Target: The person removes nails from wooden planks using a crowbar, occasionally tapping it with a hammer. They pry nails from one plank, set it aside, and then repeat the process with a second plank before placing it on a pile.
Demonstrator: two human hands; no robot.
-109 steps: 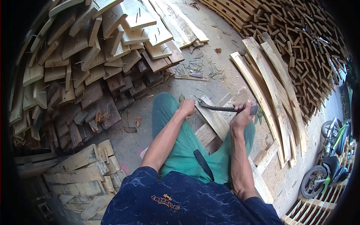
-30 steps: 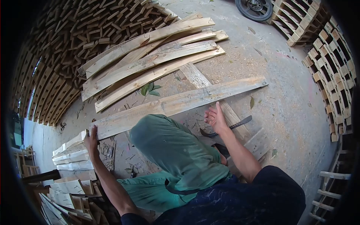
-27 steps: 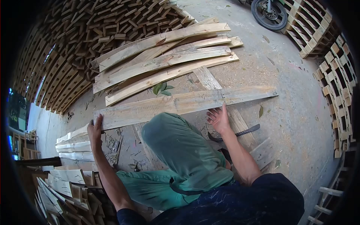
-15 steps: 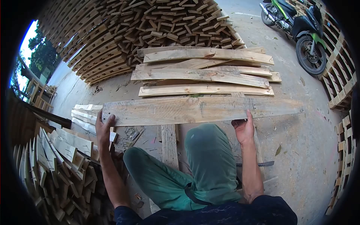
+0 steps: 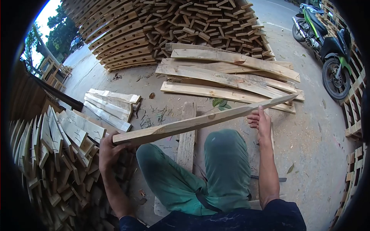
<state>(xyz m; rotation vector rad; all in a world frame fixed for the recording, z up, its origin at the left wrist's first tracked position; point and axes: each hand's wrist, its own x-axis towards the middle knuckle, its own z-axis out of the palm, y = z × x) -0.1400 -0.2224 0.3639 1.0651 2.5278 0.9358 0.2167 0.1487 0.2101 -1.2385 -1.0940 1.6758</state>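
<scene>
A long wooden board (image 5: 200, 122) is turned edge-up above my knees, slanting up to the right. My left hand (image 5: 111, 151) is wrapped round its near left end. My right hand (image 5: 260, 122) is near the far part of the board, its thumb at the lower edge and its fingers curled apart below, not wrapped round it. Beyond lies a loose pile of planks (image 5: 216, 77). Below the board, a plank (image 5: 187, 146) lies on the ground between my legs. The right end of the board overlaps the pile in view.
Stacked boards with nails (image 5: 58, 134) stand at the left, beside a few short boards (image 5: 111, 107). A high wood stack (image 5: 192, 27) rises behind. A motorcycle (image 5: 331, 57) and pallets (image 5: 356, 77) are at the right. A dark metal tool (image 5: 281, 179) lies near my right forearm.
The board has turned from its broad face to its edge and tilted, left end lower, right end higher. My right fingers have loosened from it. The view has shifted left.
</scene>
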